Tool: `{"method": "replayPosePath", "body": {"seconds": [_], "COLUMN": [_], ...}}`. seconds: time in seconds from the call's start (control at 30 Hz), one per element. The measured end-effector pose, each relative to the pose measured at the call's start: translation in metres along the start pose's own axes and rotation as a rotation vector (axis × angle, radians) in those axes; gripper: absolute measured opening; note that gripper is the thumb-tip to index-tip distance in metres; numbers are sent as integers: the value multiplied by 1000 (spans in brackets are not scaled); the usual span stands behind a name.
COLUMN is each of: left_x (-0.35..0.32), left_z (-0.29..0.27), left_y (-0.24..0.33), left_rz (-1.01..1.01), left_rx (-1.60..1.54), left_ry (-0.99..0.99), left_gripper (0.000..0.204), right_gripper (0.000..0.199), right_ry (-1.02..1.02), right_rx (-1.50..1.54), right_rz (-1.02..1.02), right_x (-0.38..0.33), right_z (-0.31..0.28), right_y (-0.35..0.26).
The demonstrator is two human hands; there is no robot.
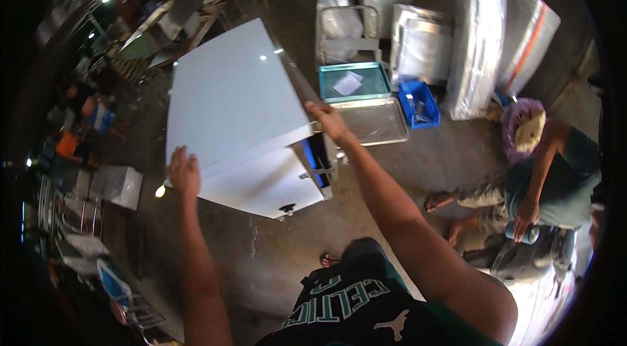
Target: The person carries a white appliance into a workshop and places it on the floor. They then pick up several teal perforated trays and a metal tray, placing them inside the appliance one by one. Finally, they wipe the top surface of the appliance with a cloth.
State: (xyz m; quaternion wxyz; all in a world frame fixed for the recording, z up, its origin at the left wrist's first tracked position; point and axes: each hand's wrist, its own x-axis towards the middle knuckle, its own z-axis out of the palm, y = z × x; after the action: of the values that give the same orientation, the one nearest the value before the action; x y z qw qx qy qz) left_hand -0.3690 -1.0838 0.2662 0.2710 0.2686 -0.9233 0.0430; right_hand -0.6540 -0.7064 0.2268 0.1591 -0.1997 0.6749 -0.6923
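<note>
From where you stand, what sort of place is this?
Probably a workshop or storeroom, though I can't be certain: tall plastic-wrapped packages stand at the upper right, a blue bin sits beside a shallow silvery tray, and a large white cabinet is in front.

The person's 2 bare arms reach out in front, with the left arm [201, 267] going nearly straight ahead and the right arm [398, 209] long and slanting in toward the left. The left hand [185, 175] is laid out flat with its back up, and its fingers [176, 158] point away from the body. The right hand [328, 121] is a bit farther out, its fingers pointing left, and 1 foot [331, 259] peeks out down below.
</note>
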Motion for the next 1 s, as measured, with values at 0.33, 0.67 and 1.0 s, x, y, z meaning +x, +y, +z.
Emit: {"method": "replayPosePath", "body": {"seconds": [0.33,0.67,1.0], "left_x": [261,382,582], "left_z": [81,157,290], "left_y": [-43,-143,-333], "left_rz": [-164,-200,-64], "left_rx": [-27,21,-9], "left_ry": [-391,-420,-430], "left_gripper": [70,85,83], "right_gripper": [52,53,75], "right_ry": [-58,-154,-292], "right_rx": [-660,-662,-557], "right_rz": [-239,-270,141], "right_x": [32,68,-2], "right_z": [199,305,212], "right_y": [16,-21,-51]}}
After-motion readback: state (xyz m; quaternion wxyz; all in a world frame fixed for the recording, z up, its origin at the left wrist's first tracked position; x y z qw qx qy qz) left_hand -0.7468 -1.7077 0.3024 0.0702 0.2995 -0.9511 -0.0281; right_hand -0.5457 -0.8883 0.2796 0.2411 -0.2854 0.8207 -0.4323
